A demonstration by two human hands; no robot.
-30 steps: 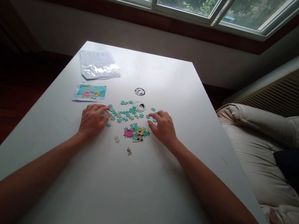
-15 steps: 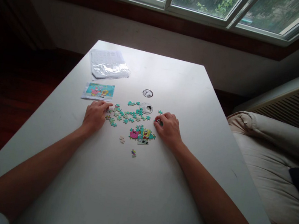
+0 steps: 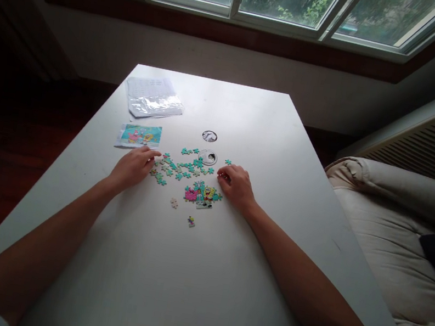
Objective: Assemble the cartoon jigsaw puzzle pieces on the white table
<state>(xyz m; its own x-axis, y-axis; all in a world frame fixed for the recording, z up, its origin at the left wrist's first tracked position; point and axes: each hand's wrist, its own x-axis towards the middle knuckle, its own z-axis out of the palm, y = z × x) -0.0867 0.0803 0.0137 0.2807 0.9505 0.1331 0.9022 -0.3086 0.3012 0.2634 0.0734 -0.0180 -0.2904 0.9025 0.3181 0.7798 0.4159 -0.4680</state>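
My left hand [image 3: 134, 164] rests at the left edge of the loose puzzle pieces [image 3: 185, 169], index finger stretched out and nothing visible in its grasp. To the right of the pieces, my right hand [image 3: 237, 186] has curled fingers drawn toward the thumb; whatever is between them is hidden. Just left of and below the right hand lies a joined puzzle section [image 3: 202, 195] with pink and yellow cartoon figures. A lone teal piece [image 3: 228, 162] sits above the right hand. Nearer me are a pale piece cluster [image 3: 174, 203] and a small colourful piece [image 3: 191, 221].
A picture card [image 3: 138, 135] of the cartoon lies beyond my left hand. Behind it are papers in a clear plastic sleeve [image 3: 154, 98]. Two round fittings [image 3: 209, 136] are set in the white table [image 3: 250, 118]. A beige sofa [image 3: 373, 228] stands at the right.
The view has shifted slightly, so everything appears a little further left. My right hand's fingers look slightly closer together. The puzzle pieces lie as before.
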